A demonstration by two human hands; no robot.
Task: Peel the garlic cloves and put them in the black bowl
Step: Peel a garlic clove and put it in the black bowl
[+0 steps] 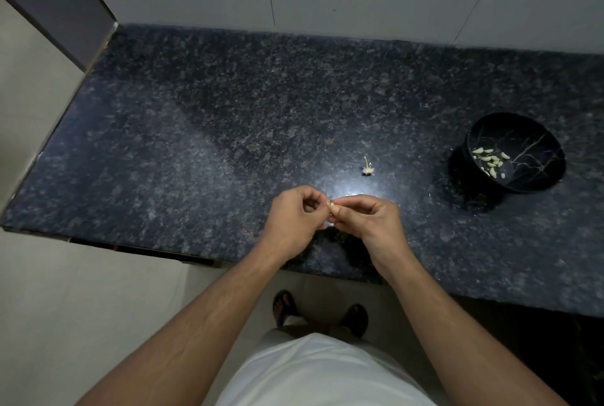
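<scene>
Both hands meet in the lower middle of the frame, the left hand (299,217) and right hand (367,217) pinching one small garlic clove (334,208) between their fingertips, just above the dark granite counter (196,144). The black bowl (516,152) sits well off at the right with a bunch of peeled cloves (490,160) inside. A bare garlic stem (368,167) lies near the hands, toward the wall.

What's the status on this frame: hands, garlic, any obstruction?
Both hands, left and right, pinch one garlic clove. Peeled cloves already in black bowl. Garlic stem on countertop, not obstructing.
</scene>
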